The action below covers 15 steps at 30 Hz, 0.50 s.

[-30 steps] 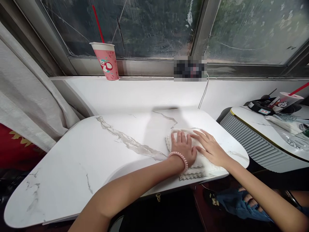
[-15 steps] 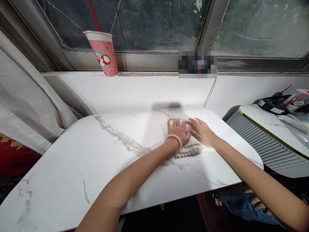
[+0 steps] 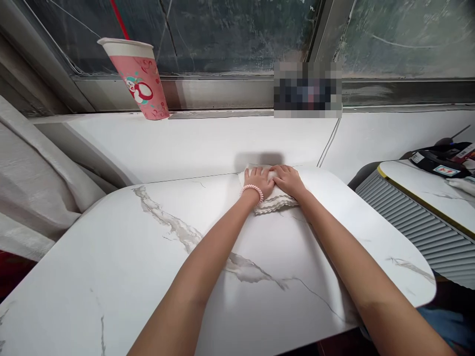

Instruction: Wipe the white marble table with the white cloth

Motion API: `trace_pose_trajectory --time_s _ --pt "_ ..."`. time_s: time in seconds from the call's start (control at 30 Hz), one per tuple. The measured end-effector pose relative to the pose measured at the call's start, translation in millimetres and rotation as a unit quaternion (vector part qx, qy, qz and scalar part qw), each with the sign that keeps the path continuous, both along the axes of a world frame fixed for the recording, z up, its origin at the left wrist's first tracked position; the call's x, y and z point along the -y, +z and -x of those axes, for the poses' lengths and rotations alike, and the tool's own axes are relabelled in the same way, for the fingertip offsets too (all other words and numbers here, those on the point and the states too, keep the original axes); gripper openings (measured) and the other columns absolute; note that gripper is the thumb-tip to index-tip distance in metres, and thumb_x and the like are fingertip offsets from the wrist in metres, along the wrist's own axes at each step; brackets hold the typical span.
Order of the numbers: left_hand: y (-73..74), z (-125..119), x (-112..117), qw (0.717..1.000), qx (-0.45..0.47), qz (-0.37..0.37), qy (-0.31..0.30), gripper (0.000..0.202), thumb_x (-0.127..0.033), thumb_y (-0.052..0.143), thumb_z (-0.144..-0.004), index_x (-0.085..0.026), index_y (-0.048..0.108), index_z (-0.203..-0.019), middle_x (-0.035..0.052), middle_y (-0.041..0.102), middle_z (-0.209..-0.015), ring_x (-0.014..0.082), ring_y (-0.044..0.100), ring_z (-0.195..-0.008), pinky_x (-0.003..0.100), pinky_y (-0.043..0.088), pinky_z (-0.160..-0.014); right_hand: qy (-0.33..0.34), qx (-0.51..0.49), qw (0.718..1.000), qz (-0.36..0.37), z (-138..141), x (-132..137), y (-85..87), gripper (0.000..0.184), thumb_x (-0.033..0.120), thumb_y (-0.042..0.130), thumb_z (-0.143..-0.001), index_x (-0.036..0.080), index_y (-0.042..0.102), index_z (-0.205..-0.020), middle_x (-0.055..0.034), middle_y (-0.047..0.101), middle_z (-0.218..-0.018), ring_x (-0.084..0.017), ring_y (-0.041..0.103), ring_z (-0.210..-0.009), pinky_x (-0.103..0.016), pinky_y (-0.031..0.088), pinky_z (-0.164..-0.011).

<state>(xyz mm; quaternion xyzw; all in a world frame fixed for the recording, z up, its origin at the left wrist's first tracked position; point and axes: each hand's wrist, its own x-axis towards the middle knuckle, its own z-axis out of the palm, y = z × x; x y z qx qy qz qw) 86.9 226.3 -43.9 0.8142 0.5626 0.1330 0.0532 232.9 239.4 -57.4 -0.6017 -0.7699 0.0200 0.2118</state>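
A folded white cloth [image 3: 276,203] with a wavy border lies at the far edge of the white marble-patterned table [image 3: 156,272], up against the wall. Flat on its left part rests my left hand [image 3: 261,182], fingers stretched out and pointing away from me, with a pink coiled band [image 3: 253,187] round the wrist. My right hand [image 3: 288,181] presses on the right part, also flat and open, its thumb side close to the left hand. Both palms cover much of the cloth.
A pink paper cup [image 3: 143,84] with a red straw stands on the windowsill at left. A blurred-out object [image 3: 307,91] sits further right, with thin cords below. The grey curtain [image 3: 44,178] hangs at left; a ribbed cabinet [image 3: 419,217] holding several items stands at right.
Both hands have pushed the cloth away from me to the table's far edge, and the arms reach out straighter. The camera view has shifted too.
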Motion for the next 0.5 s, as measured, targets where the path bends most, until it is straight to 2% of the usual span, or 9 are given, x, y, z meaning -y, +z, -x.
trace_pose_trajectory --time_s 0.23,0.5 --pt "-2.7 12.6 -19.2 1.000 0.002 -0.012 -0.005 0.049 -0.038 0.029 -0.096 -0.020 0.044 -0.139 0.0080 0.049 -0.144 0.0217 0.038 -0.135 0.047 0.015 -0.119 -0.010 -0.012 1.000 -0.006 15.3 -13.4 1.8 0.038 0.029 0.041 -0.084 0.025 0.058 -0.118 -0.0087 0.058 -0.130 -0.033 0.040 -0.129 -0.052 0.032 -0.109" --pt "-2.1 18.8 -9.0 1.000 -0.008 0.002 0.010 0.048 -0.037 0.026 -0.098 -0.021 0.042 -0.140 0.0083 0.042 -0.150 0.0221 0.033 -0.140 0.050 0.013 -0.119 0.005 -0.007 1.000 -0.014 22.1 -5.0 -0.1 0.040 0.028 0.037 -0.088 0.024 0.057 -0.122 -0.0076 0.057 -0.132 -0.028 0.041 -0.128 -0.047 0.029 -0.110"
